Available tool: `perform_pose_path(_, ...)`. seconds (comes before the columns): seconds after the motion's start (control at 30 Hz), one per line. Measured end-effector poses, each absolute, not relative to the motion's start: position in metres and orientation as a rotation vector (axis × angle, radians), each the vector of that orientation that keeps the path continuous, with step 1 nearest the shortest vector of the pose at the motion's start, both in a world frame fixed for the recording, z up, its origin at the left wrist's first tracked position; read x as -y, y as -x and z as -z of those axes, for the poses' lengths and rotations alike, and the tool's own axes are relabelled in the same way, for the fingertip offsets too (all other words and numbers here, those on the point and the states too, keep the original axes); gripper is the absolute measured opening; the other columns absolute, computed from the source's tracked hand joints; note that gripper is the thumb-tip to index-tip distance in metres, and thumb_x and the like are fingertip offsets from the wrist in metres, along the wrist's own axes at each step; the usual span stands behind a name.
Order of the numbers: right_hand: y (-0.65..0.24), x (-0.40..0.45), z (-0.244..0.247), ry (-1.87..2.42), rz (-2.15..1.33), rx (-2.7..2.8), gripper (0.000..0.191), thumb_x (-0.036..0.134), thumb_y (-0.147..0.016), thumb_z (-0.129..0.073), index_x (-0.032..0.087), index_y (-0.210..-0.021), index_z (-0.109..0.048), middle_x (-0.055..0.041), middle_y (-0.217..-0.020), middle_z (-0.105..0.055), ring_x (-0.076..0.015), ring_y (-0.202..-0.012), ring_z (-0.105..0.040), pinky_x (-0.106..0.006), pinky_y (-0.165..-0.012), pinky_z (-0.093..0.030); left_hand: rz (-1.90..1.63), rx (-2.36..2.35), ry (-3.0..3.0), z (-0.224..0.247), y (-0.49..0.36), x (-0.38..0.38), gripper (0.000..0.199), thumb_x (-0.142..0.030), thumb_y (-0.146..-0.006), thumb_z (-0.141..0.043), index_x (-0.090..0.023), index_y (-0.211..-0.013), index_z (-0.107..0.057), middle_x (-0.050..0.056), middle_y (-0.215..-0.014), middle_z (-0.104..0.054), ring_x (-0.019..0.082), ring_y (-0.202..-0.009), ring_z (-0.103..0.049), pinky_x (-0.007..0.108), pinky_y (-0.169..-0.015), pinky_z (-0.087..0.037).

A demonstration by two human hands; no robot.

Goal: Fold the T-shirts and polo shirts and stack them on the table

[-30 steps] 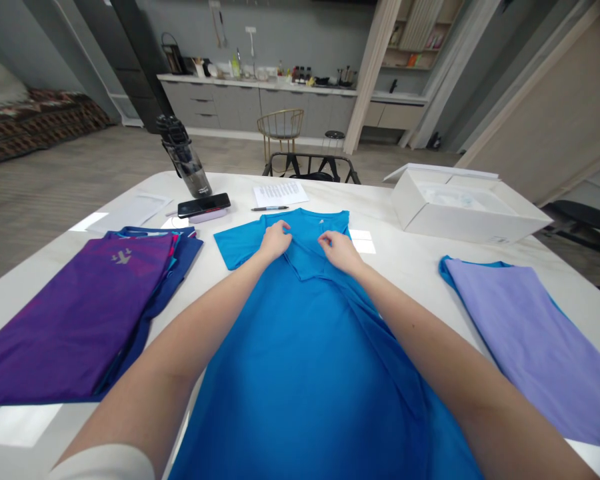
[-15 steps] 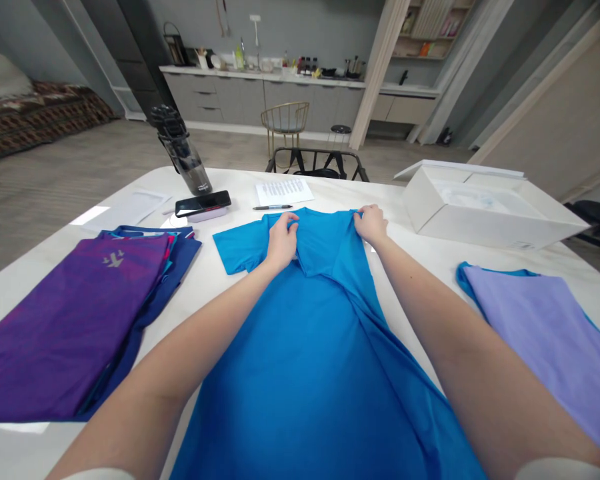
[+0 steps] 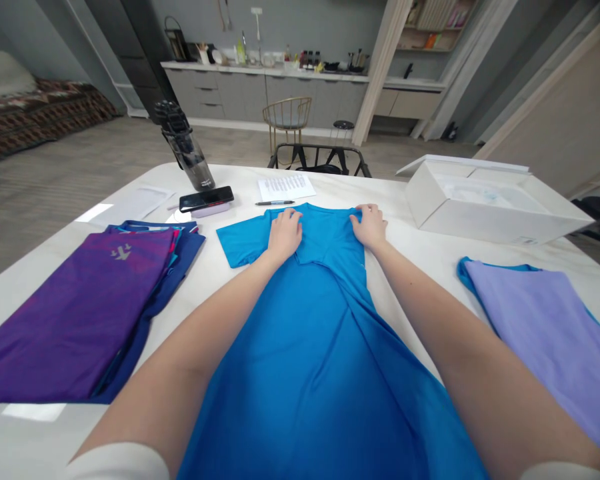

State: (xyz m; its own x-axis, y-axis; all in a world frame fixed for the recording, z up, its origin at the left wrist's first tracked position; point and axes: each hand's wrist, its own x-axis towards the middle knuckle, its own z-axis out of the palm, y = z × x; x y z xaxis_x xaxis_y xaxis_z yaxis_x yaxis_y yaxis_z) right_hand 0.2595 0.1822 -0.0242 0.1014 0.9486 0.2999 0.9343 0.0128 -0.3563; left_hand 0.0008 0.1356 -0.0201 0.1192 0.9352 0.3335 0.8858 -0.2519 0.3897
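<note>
As the head camera is looking down along both forearms, the left grip (image 3: 284, 235) and the right grip (image 3: 369, 227) are resting palm down on the upper part of a bright blue short-sleeved T-shirt (image 3: 305, 373), with the neckline (image 3: 325, 230) bunching between them. Neither grip is clenching into a fist; the fingers are lying slightly curled on the cloth, though whether the fingertips are pinching it cannot be told. The T-shirt is lying on a white bench (image 3: 420, 267), its sleeve (image 3: 243, 241) spreading out on the person's left and its body running toward the person until the frame is cutting it off, while a long crease (image 3: 353, 313) is running down from below the right grip.

The fabric is looking thin, soft and slick, so it is probably weighing very little and is likely to slide on the smooth top at any drag. Flat fingers high up near the sleeves seem a safer hold than plucking at the neckline.

A stack of folded purple and navy garments (image 3: 75, 320) is lying to the left and a folded lilac shirt (image 3: 540, 333) to the right. Farther along the bench, a black phone (image 3: 206, 199), a water bottle (image 3: 187, 157), a printed sheet (image 3: 286, 187), a pen (image 3: 275, 203) and an open white box (image 3: 500, 220) are sitting near the far edge.
</note>
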Motion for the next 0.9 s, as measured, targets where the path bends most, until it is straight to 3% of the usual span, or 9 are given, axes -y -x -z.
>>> perform_pose_path(0.17,-0.253,-0.120,0.016,1.542,-0.228,2.154,0.033,0.045,-0.099,-0.056,0.023,-0.120,-0.070,-0.0107,-0.121,-0.060,-0.0269,-0.112,-0.058,-0.040,-0.099,-0.047,-0.416,-1.293,-2.621,0.023,-0.008,-0.101,0.043,-0.037,-0.105,-0.041,-0.025,-0.143,-0.058,0.008,-0.154,-0.053,0.022,-0.142,-0.047,0.040,-0.121,-0.032)
perform_pose_path(0.33,-0.251,-0.040,0.012,1.448,-0.306,2.365,0.029,0.045,-0.097,-0.062,0.025,-0.113,-0.076,-0.0075,-0.109,-0.062,-0.0224,-0.100,-0.063,-0.033,-0.093,-0.048,-0.224,-1.373,-2.575,0.028,-0.008,-0.073,0.048,-0.045,-0.105,-0.041,-0.029,-0.149,-0.052,0.008,-0.163,-0.042,0.026,-0.152,-0.035,0.053,-0.126,-0.020)
perform_pose_path(0.43,-0.257,0.000,0.011,1.491,-0.297,2.394,0.026,0.043,-0.097,-0.064,0.023,-0.110,-0.076,-0.0079,-0.106,-0.065,-0.0230,-0.101,-0.063,-0.033,-0.092,-0.047,-0.278,-1.394,-2.561,0.025,-0.013,-0.053,0.047,-0.037,-0.105,-0.042,-0.029,-0.150,-0.051,0.009,-0.162,-0.043,0.025,-0.151,-0.035,0.053,-0.125,-0.021)
perform_pose_path(0.57,-0.271,0.046,0.012,1.587,-0.350,2.333,0.025,0.038,-0.097,-0.065,0.022,-0.115,-0.073,-0.0063,-0.100,-0.069,-0.0227,-0.098,-0.064,-0.033,-0.087,-0.047,-0.330,-1.192,-2.682,0.016,-0.034,-0.017,0.043,-0.028,-0.104,-0.043,-0.031,-0.143,-0.058,0.006,-0.151,-0.055,0.022,-0.141,-0.046,0.044,-0.120,-0.029)
perform_pose_path(0.7,-0.290,0.088,0.013,1.692,-0.360,2.277,0.024,0.031,-0.096,-0.064,0.023,-0.117,-0.072,-0.0065,-0.105,-0.072,-0.0223,-0.099,-0.064,-0.032,-0.088,-0.046,-0.307,-1.099,-2.770,0.011,-0.060,0.019,0.040,-0.029,-0.104,-0.042,-0.030,-0.139,-0.062,0.008,-0.131,-0.063,0.024,-0.123,-0.054,0.040,-0.105,-0.040)
perform_pose_path(0.9,-0.315,0.146,0.004,1.943,-0.361,2.194,0.025,0.036,-0.098,-0.060,0.023,-0.117,-0.071,-0.0065,-0.101,-0.075,-0.0243,-0.097,-0.067,-0.034,-0.084,-0.046,-0.230,-1.056,-2.812,0.010,-0.090,0.052,0.036,-0.033,-0.103,-0.045,-0.030,-0.131,-0.067,0.009,-0.121,-0.062,0.026,-0.115,-0.054,0.040,-0.098,-0.039)
